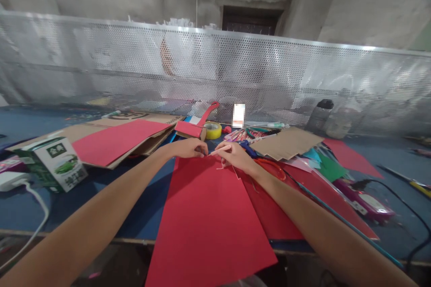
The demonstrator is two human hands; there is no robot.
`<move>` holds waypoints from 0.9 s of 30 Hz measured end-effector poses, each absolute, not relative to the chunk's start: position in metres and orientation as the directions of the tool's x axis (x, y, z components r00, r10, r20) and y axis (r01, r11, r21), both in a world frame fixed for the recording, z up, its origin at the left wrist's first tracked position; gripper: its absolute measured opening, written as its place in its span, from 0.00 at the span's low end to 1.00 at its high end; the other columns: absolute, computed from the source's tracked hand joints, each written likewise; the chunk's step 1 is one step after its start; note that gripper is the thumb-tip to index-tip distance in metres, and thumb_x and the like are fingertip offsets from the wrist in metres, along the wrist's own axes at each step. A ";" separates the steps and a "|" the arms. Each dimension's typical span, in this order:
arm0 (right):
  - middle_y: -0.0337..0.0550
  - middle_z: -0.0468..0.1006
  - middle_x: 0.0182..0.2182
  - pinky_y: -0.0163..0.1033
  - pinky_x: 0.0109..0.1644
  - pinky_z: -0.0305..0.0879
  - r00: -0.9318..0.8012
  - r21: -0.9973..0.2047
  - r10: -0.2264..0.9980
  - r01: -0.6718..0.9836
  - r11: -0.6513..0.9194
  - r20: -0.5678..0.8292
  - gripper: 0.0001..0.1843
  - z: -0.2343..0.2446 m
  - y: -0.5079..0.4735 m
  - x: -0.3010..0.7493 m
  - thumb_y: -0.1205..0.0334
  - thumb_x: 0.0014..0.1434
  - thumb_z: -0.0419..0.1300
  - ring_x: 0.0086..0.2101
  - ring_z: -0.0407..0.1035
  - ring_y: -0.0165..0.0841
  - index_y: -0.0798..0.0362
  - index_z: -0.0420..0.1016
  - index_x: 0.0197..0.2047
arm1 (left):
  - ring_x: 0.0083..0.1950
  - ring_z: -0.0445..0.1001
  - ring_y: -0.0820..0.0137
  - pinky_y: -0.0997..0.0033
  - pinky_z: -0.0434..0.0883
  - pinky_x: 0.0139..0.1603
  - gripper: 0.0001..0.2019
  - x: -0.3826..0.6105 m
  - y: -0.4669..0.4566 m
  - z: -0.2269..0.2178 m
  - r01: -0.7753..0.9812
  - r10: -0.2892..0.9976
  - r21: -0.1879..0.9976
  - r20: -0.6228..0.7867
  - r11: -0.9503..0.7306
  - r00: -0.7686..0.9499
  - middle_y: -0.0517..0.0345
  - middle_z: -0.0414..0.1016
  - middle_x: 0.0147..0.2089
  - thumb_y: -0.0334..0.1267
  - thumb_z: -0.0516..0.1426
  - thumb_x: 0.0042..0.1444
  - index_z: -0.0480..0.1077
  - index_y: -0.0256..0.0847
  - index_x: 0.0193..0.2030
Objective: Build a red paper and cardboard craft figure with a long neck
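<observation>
A large red sheet [212, 219] lies in front of me, its near end reaching past the table edge. At its far edge, my left hand [191, 147] is closed, fingertips bent together against the sheet. What these fingertips hold is too small to tell. Close beside it on the right, my right hand [235, 156] is pinched on a thin pale string [237, 172], whose loose ends hang over the sheet. Just beyond my hands are a red-covered cardboard piece with a red strip [189, 129] and a roll of yellow tape [213, 131].
On the left are a green-and-white carton [62, 161], a white plug with cable [15, 181] and cardboard under red paper [121, 139]. To the right lie cardboard [286, 142], coloured sheets [328, 166], a purple box [367, 202] and bottles [319, 114]. A perforated metal panel [286, 71] stands behind.
</observation>
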State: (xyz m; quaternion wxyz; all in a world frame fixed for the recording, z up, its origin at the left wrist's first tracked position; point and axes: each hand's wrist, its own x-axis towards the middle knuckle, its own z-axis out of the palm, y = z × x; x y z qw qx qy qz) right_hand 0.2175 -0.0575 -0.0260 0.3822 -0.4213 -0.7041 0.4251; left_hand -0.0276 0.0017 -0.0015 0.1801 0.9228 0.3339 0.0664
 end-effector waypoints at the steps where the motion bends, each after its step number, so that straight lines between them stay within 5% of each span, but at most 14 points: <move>1: 0.39 0.77 0.26 0.31 0.25 0.73 -0.355 -0.919 0.917 0.271 0.287 0.182 0.11 -0.026 -0.057 0.218 0.55 0.60 0.63 0.22 0.71 0.28 0.53 0.78 0.42 | 0.41 0.78 0.68 0.75 0.68 0.39 0.10 -0.027 0.001 -0.001 0.596 0.642 0.373 -0.001 -0.711 0.767 0.55 0.82 0.42 0.34 0.59 0.60 0.77 0.41 0.48; 27: 0.47 0.85 0.35 0.30 0.24 0.72 -0.385 -0.892 0.901 0.311 0.328 0.198 0.11 -0.030 -0.051 0.220 0.60 0.60 0.60 0.22 0.72 0.27 0.56 0.80 0.42 | 0.40 0.77 0.67 0.74 0.66 0.38 0.14 -0.027 0.003 -0.002 0.624 0.649 0.344 -0.054 -0.701 0.759 0.55 0.80 0.42 0.37 0.60 0.61 0.75 0.42 0.53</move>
